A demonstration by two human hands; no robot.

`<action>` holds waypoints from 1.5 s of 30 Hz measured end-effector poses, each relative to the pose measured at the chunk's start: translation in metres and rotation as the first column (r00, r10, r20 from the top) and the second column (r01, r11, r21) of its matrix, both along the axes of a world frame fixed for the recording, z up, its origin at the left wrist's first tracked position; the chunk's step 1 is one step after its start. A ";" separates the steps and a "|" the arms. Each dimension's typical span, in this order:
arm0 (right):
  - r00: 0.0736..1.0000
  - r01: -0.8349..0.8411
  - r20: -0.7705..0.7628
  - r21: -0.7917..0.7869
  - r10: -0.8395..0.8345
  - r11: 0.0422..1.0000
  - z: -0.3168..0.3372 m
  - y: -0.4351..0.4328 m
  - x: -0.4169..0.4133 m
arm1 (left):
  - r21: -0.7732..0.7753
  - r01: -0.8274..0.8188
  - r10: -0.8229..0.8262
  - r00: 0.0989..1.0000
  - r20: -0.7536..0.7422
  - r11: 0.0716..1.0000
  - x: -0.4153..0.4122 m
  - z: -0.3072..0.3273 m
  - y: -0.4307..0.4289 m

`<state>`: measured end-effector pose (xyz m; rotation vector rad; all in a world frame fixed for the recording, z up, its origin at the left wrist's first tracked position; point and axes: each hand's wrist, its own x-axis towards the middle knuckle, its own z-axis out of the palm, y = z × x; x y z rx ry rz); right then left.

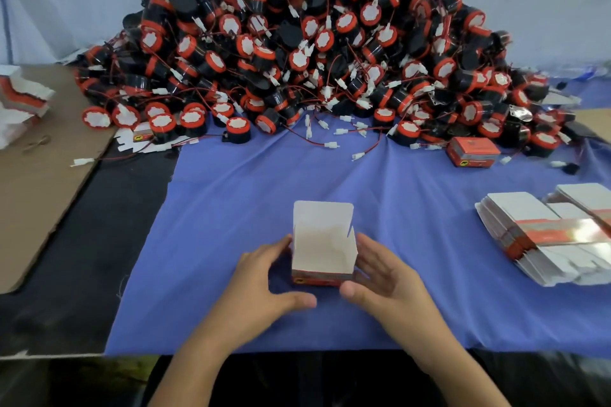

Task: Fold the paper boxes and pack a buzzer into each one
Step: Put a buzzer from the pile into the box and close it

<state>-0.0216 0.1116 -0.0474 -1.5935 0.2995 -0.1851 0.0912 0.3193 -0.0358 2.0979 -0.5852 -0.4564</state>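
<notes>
Surface: a table spread with a blue cloth (297,182), a cardboard sheet (43,182) at its left edge, pale fabric behind.

Item 1: paper box (322,248), near the front middle of the cloth. It is folded up, top open, lid flap standing on the far side. We see a white inside and no buzzer in it.

Item 2: left hand (264,277), cupping the box's left side, thumb reaching under the near face.

Item 3: right hand (386,274), cupping the right side in the same way. The box sits between both hands.

Item 4: heap of buzzers (297,53), across the back, well apart from the hands.

Item 5: stack of flat boxes (542,235), right; one closed box (472,150) beyond it.

Step, as we judge it: folding is about finished, packing not yet begun. Next calls for one hand to let go, reach far forward for a buzzer, and mind its trailing wires.
</notes>
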 end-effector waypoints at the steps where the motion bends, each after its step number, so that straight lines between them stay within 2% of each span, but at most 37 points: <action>1: 1.000 0.012 -0.015 0.045 -0.011 0.999 0.002 -0.006 -0.001 | -0.012 -0.005 0.004 0.998 -0.055 1.000 0.002 0.003 0.005; 5: 0.996 0.090 -0.046 0.262 -0.081 0.961 0.021 -0.034 0.011 | -0.190 -0.135 0.090 0.970 -0.227 0.972 0.017 0.021 0.017; 8: 0.997 0.065 -0.066 0.389 -0.042 0.919 0.033 -0.053 0.055 | -0.338 -0.290 0.170 0.924 -0.343 0.895 0.046 0.032 0.009; 12: 0.995 0.011 -0.089 0.485 0.037 0.874 0.049 -0.047 0.141 | -0.441 -0.421 0.246 0.882 -0.402 0.792 0.099 0.029 -0.030; 17: 0.989 -0.079 -0.079 0.451 0.128 0.889 0.061 -0.018 0.255 | -0.392 -0.424 0.312 0.895 -0.319 0.817 0.178 0.019 -0.088; 20: 0.992 -0.017 -0.108 0.389 0.064 0.921 0.055 -0.006 0.314 | -0.416 -0.444 0.347 0.892 -0.290 0.794 0.225 0.017 -0.111; 23: 0.982 0.072 -0.189 0.330 -0.009 0.941 0.043 -0.002 0.348 | -0.416 -0.520 0.412 0.851 -0.326 0.746 0.260 0.011 -0.124; 28: 0.982 0.143 -0.153 0.212 -0.111 0.967 0.025 -0.008 0.373 | -0.358 -0.512 0.464 0.859 -0.216 0.781 0.296 -0.003 -0.136; 31: 0.986 0.141 -0.094 0.016 -0.139 0.990 0.022 -0.015 0.364 | -0.360 -0.496 0.506 0.859 -0.071 0.790 0.290 -0.004 -0.131; 33: 0.986 0.163 -0.011 -0.132 -0.166 0.978 0.028 -0.021 0.350 | -0.391 -0.412 0.459 0.888 0.031 0.823 0.278 0.003 -0.122; 36: 0.978 0.198 0.111 -0.201 -0.179 0.959 0.046 -0.022 0.312 | -0.421 -0.232 0.299 0.949 0.100 0.877 0.250 0.019 -0.103; 38: 0.965 0.220 0.181 -0.174 -0.188 0.960 0.062 -0.016 0.282 | -0.419 -0.189 0.286 0.941 0.182 0.888 0.224 0.033 -0.095; 42: 0.934 0.250 0.261 0.005 -0.243 0.968 0.097 0.000 0.220 | -0.436 -0.177 0.372 0.830 0.416 0.882 0.173 0.067 -0.081; 45: 0.915 0.238 0.287 0.182 -0.283 0.954 0.117 0.010 0.176 | -0.418 -0.151 0.354 0.812 0.464 0.896 0.139 0.088 -0.065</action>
